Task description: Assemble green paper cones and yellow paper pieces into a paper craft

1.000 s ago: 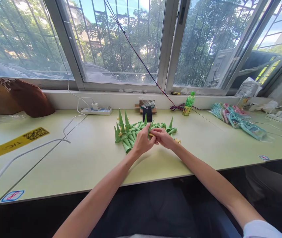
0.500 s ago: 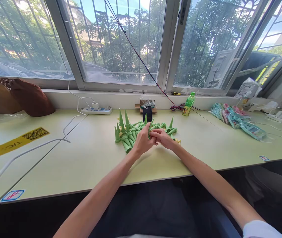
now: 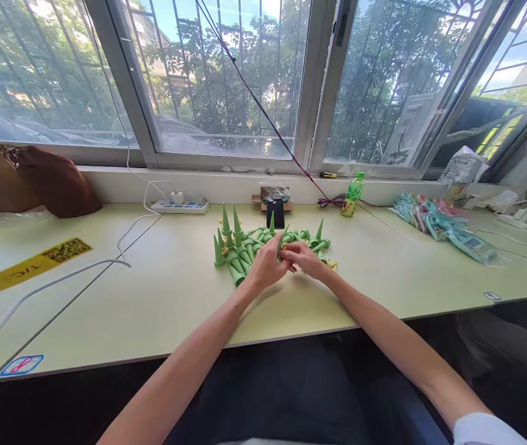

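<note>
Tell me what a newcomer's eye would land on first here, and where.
The cluster of bright green pieces, some with pointed spikes, draws the eye first, midway along the pale table. At its near side the left hand holds one spiked piece, the right hand beside it. At far left, a yellow strip with a dark code pattern stands out.

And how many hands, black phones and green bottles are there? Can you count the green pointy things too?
Hands: 2 (left hand, right hand)
Black phone: 1
Green bottle: 1
Green cones: at least 10, too overlapped to count exactly
Total without the cones: 4
</note>
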Demonstrator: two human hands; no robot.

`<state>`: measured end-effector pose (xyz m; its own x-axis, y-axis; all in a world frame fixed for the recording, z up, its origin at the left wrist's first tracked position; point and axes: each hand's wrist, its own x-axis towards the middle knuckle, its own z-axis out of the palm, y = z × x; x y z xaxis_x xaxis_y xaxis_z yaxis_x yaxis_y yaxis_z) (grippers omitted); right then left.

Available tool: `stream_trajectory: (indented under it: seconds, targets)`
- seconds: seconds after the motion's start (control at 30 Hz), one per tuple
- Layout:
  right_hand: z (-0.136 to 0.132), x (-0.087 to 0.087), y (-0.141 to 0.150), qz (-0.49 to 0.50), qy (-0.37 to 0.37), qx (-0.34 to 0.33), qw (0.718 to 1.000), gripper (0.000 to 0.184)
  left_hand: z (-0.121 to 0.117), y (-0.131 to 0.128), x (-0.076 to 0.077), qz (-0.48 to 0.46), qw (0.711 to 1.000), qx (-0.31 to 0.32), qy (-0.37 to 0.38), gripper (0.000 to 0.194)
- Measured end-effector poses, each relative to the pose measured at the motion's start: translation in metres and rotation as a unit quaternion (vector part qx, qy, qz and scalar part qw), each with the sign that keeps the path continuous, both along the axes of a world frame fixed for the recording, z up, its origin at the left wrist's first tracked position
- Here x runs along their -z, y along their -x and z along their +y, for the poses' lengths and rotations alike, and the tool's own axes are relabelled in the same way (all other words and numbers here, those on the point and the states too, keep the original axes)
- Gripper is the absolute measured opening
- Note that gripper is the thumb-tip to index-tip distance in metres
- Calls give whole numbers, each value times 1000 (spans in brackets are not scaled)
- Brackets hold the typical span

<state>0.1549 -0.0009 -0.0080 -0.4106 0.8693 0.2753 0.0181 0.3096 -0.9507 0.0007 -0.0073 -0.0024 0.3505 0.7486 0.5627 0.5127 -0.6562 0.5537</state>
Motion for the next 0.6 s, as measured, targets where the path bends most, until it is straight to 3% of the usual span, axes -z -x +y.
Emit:
stream_trajectory:
  seconds: [0.3,0.6]
  targets:
    - [0,1,0,-36,-47,15,998,41,2,1,3,1,1000,15,-13,68]
    - [-1,4,0,-64,-113,43,991,47,2,0,0,5,1000,7,5,52]
